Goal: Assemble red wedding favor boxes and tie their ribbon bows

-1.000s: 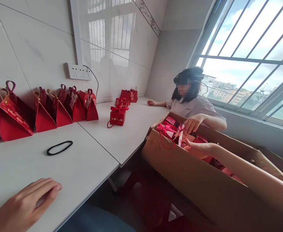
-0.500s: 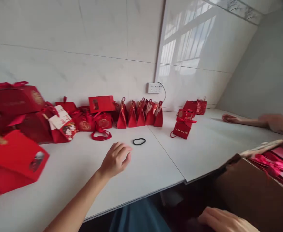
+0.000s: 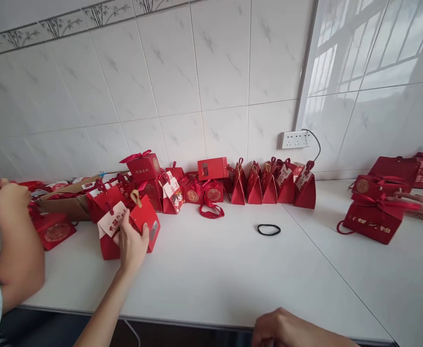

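Left hand (image 3: 133,238), having moved leftward, is half-curling round and gripping red gold-looped cardboard box (image 3: 147,217), left on white tabletop (image 3: 211,274); right hand (image 3: 281,328) lying near front edge, grip unclear; marbled tiles (image 3: 222,62) rising behind.

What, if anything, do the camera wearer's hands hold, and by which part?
Left hand: a red, windowed cardboard box, gripped by its side, not its tan loop. Right hand: cannot be told.

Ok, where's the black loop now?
The black loop lies right of centre in the head view, on the table, in front of the triangular red boxes.
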Demonstrator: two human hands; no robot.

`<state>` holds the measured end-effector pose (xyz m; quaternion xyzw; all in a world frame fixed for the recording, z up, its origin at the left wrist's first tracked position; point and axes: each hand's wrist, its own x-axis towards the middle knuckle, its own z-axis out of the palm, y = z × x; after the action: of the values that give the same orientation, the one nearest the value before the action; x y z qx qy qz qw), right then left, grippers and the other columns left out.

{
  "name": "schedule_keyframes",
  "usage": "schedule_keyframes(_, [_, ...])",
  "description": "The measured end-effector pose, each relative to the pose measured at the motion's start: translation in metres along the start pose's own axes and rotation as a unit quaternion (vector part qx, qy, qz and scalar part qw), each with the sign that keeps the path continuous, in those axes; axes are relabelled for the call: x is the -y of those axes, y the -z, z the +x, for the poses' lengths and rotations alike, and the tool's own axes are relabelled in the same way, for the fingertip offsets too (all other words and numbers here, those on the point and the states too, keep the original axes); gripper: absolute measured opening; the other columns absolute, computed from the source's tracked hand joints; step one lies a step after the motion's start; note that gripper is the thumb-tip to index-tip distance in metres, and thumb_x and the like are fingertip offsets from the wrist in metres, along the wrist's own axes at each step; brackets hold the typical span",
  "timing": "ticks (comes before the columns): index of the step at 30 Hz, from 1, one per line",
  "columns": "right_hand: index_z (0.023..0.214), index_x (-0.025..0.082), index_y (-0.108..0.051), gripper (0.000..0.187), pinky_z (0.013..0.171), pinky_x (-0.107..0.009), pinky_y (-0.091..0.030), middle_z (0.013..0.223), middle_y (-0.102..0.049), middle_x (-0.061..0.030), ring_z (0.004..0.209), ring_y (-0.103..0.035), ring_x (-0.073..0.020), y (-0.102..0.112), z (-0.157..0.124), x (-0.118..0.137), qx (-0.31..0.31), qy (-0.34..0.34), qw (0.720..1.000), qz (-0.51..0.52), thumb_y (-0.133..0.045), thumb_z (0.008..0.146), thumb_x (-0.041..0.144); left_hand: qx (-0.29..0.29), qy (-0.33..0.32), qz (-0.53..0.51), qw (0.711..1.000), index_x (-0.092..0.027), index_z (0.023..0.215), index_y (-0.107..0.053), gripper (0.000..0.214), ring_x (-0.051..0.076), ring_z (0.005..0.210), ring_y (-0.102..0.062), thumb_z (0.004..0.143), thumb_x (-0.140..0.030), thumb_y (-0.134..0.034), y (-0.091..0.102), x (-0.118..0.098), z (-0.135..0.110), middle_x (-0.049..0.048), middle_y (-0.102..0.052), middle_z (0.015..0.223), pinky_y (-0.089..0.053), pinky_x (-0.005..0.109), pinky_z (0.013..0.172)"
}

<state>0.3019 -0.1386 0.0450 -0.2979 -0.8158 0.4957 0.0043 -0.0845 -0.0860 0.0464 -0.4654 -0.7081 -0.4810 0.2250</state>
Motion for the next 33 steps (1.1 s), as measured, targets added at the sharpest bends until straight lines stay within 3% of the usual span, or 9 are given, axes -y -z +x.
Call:
schedule_keyframes(3, [0.095, 0.017, -0.069, 0.024, 0.067, -0.024, -0.052, 0.089, -0.071, -0.0061, 0.078, -0.066, -0.0165, 0.012, 0.024, 0.002, -0.071, 0.028, 0.997, 0.009, -0.048, 0.087, 0.028, 0.014, 0.003, -0.094, 0.995, -0.014, 0.132, -0.037, 0.055, 0.033, 0.121, -0.052, 0.082, -0.03, -0.052, -0.008, -0.015, -0.002, 0.0214, -0.049, 0.131, -0.044, 0.049, 0.098])
schedule_keyframes(5, [0.106, 0.019, -0.061, 0.027, 0.079, -0.032, -0.052, 0.105, -0.066, -0.0083, 0.091, -0.064, -0.0192, 0.029, 0.046, -0.003, -0.203, 0.089, 0.975, -0.008, -0.048, 0.089, 0.035, 0.02, 0.007, -0.196, 0.98, -0.016, 0.131, -0.036, 0.053, 0.028, 0.114, -0.057, 0.084, -0.032, -0.053, -0.019, -0.043, -0.008, 0.0194, -0.053, 0.126, -0.049, 0.043, 0.093])
schedule_keyframes(8, [0.122, 0.022, -0.044, 0.042, 0.103, -0.044, -0.041, 0.13, -0.049, -0.0128, 0.121, -0.049, -0.0241, 0.066, 0.085, -0.018, -0.456, 0.164, 0.875, 0.012, -0.05, 0.087, 0.045, 0.082, -0.021, -0.369, 0.926, -0.019, 0.129, -0.033, 0.048, 0.021, 0.102, -0.063, 0.087, -0.035, -0.051, -0.045, -0.102, -0.026, 0.0157, -0.059, 0.117, -0.054, 0.035, 0.084])
schedule_keyframes(11, [0.119, 0.023, -0.041, 0.043, 0.1, -0.046, -0.042, 0.131, -0.047, -0.0127, 0.12, -0.049, -0.0241, 0.095, 0.111, -0.037, -0.56, 0.221, 0.793, 0.095, -0.046, 0.088, 0.052, 0.142, -0.038, -0.473, 0.869, -0.021, 0.125, -0.033, 0.043, 0.02, 0.098, -0.064, 0.089, -0.037, -0.05, -0.078, -0.154, -0.054, 0.0137, -0.061, 0.112, -0.054, 0.034, 0.084])
schedule_keyframes(16, [0.102, 0.021, -0.051, 0.03, 0.083, -0.037, -0.05, 0.101, -0.063, -0.0068, 0.09, -0.06, -0.019, 0.095, 0.106, -0.056, -0.571, 0.198, 0.783, 0.145, -0.04, 0.092, 0.048, 0.241, -0.012, -0.504, 0.829, -0.02, 0.114, -0.037, 0.031, 0.022, 0.099, -0.064, 0.091, -0.039, -0.045, -0.11, -0.18, -0.088, 0.0126, -0.062, 0.108, -0.053, 0.039, 0.085])
schedule_keyframes(24, [0.107, 0.023, -0.05, 0.017, 0.066, -0.03, -0.051, 0.081, -0.061, -0.0009, 0.068, -0.057, -0.0151, 0.088, 0.094, -0.056, -0.54, 0.26, 0.8, 0.022, -0.044, 0.093, 0.031, 0.273, -0.1, -0.507, 0.811, -0.02, 0.109, -0.043, 0.024, 0.019, 0.084, -0.066, 0.087, -0.027, -0.051, -0.096, -0.162, -0.084, 0.007, -0.065, 0.095, -0.056, 0.031, 0.072])
schedule_keyframes(28, [0.136, 0.026, -0.026, 0.056, 0.078, -0.038, -0.051, 0.108, -0.054, -0.0086, 0.093, -0.057, -0.0205, 0.088, 0.091, -0.053, -0.596, 0.362, 0.708, -0.114, -0.05, 0.087, 0.016, 0.193, -0.185, -0.531, 0.804, -0.019, 0.128, -0.034, 0.052, 0.016, 0.074, -0.064, 0.081, -0.02, -0.056, -0.097, -0.163, -0.084, 0.0048, -0.062, 0.09, -0.055, 0.029, 0.066])
schedule_keyframes(30, [0.139, 0.025, -0.025, 0.06, 0.078, -0.04, -0.05, 0.111, -0.052, -0.0104, 0.096, -0.055, -0.0218, 0.088, 0.087, -0.047, -0.613, 0.393, 0.665, -0.166, -0.049, 0.086, 0.011, 0.147, -0.25, -0.532, 0.795, -0.018, 0.136, -0.029, 0.064, 0.016, 0.073, -0.062, 0.078, -0.016, -0.056, -0.098, -0.164, -0.084, 0.005, -0.06, 0.09, -0.055, 0.03, 0.064])
schedule_keyframes(33, [0.123, 0.023, -0.045, 0.039, 0.067, -0.034, -0.049, 0.093, -0.054, -0.0055, 0.08, -0.054, -0.018, 0.088, 0.081, -0.037, -0.605, 0.382, 0.673, -0.188, -0.047, 0.086, 0.008, 0.099, -0.34, -0.493, 0.795, -0.016, 0.136, -0.036, 0.064, 0.018, 0.082, -0.059, 0.075, -0.012, -0.055, -0.095, -0.164, -0.081, 0.0085, -0.059, 0.098, -0.055, 0.03, 0.064])
